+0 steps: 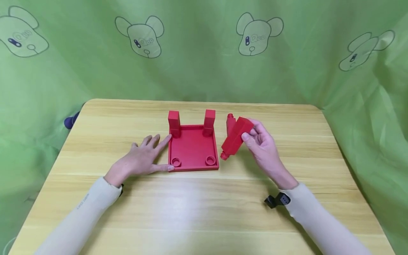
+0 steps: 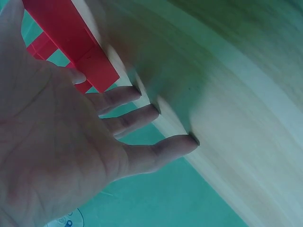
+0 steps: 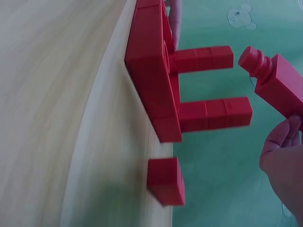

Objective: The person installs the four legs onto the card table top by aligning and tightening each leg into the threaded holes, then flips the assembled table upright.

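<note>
A square red tray-like tabletop [image 1: 192, 148] lies with its rim up on the wooden table. Two red legs [image 1: 174, 122] stand upright in its far corners; its near corners have round sockets [image 1: 210, 160]. My left hand [image 1: 140, 156] is spread at its left side, index finger and thumb touching the rim. My right hand [image 1: 262, 148] pinches a red table leg [image 1: 235, 138] between thumb and fingers, tilted in the air right of the tabletop, its threaded end pointing down-left. Another red leg [image 1: 231, 122] lies on the table behind it, partly hidden in the head view.
The wooden table [image 1: 191, 212] has rounded far corners. A green curtain [image 1: 200, 71] with printed mouse-like heads hangs behind and beside it. At the left edge a dark blue object [image 1: 70, 121] shows past the table. A black wrist camera [image 1: 277, 200] sits at my right cuff.
</note>
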Action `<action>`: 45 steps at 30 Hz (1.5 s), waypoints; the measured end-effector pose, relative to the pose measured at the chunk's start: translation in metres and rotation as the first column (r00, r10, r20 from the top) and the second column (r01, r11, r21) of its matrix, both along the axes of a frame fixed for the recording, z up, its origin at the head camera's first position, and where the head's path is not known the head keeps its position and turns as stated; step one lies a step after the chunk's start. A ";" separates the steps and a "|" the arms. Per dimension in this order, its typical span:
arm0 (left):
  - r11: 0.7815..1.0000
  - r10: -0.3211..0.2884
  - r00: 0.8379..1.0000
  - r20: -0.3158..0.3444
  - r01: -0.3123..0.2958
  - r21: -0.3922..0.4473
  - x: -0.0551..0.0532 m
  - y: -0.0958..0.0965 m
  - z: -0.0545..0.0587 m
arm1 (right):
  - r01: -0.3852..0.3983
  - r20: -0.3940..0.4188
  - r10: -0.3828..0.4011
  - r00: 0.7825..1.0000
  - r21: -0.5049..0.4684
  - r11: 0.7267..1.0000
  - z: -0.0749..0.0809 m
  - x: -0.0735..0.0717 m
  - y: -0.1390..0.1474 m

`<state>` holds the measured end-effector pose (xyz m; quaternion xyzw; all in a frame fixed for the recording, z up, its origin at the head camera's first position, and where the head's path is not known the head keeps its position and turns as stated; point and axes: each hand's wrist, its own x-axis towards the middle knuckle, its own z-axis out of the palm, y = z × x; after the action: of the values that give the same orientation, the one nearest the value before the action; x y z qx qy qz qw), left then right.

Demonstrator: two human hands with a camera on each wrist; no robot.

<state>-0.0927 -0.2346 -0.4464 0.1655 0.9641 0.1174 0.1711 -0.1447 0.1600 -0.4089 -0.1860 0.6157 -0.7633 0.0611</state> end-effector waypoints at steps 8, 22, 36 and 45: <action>1.000 -0.004 1.000 0.000 0.004 -0.002 -0.002 -0.001 -0.001 | -0.061 -0.069 0.069 0.995 0.119 0.991 -0.009 0.002 -0.029; 1.000 0.000 1.000 0.006 0.000 0.003 -0.008 -0.004 -0.002 | -0.117 -0.057 0.133 0.989 0.229 0.966 -0.020 0.004 -0.084; 1.000 0.001 1.000 -0.015 -0.001 -0.009 -0.010 -0.003 -0.004 | -0.170 -0.093 0.202 0.975 0.269 0.948 -0.033 0.008 -0.120; 1.000 0.012 1.000 -0.008 -0.012 -0.010 -0.003 0.002 -0.002 | -0.169 -0.162 0.231 0.959 0.326 0.930 -0.040 0.012 -0.124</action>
<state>-0.0960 -0.2322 -0.4485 0.1591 0.9664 0.1128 0.1676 -0.1332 0.0361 -0.4492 -0.3108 0.7083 -0.6249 0.1059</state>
